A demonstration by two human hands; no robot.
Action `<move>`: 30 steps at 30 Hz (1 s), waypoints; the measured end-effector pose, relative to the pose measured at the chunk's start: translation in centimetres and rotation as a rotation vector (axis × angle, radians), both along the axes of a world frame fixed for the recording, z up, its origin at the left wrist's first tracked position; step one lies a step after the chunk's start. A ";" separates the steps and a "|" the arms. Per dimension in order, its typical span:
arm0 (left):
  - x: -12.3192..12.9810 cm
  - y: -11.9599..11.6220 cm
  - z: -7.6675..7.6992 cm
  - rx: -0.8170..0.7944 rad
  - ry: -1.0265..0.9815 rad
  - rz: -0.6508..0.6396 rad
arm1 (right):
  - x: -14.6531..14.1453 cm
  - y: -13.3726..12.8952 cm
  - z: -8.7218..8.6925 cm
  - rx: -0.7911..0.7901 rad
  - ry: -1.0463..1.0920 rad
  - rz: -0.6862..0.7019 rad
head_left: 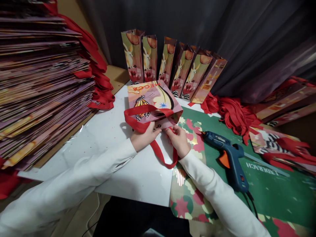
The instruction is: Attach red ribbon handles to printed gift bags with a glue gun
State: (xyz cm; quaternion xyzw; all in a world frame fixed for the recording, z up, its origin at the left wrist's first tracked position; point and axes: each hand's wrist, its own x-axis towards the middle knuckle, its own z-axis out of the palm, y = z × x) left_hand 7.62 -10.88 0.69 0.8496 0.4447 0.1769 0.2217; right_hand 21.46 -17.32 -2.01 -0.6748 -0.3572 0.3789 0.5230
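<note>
Pink-purple printed paper bag (153,94) w/ red ribbon handle (134,123), far of L hand (146,135) & R hand (178,141), near rim pinched betw. fingertips.

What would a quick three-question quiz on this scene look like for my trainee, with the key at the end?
1. Multiple choice: what stands in a row behind the butterfly-printed bag? A: glass jars. B: upright bags. C: metal cans.
2. True or false: neither the left hand nor the right hand is touching the glue gun.
3. Fill in: the trigger of the glue gun is ____.

Key: 1, B. 2, true. 3, orange.
</note>
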 end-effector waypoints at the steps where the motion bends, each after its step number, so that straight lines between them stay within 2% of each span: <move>1: 0.0 -0.1 0.0 -0.001 -0.006 -0.004 | -0.1 0.0 0.0 -0.002 -0.010 -0.014; 4: 0.0 -0.3 0.1 -0.010 -0.017 0.005 | -0.2 -0.1 0.2 0.011 -0.010 -0.030; 10: 0.0 -0.5 0.1 0.003 -0.026 0.014 | -0.1 -0.7 0.7 0.098 0.091 0.126; 15: -0.1 -0.2 -0.2 0.024 -0.053 0.013 | -0.2 -0.7 0.4 0.099 0.073 0.125; 22: -0.2 -0.1 -0.9 0.084 -0.055 -0.055 | 0.1 -0.8 0.0 0.052 -0.036 0.085; 26: 0.0 -0.5 -1.2 0.083 -0.041 -0.038 | 0.1 -0.7 -0.2 0.059 0.023 0.052; 30: 0.1 -0.6 -1.2 0.065 -0.016 -0.053 | -0.1 -0.3 -0.1 0.136 0.181 0.070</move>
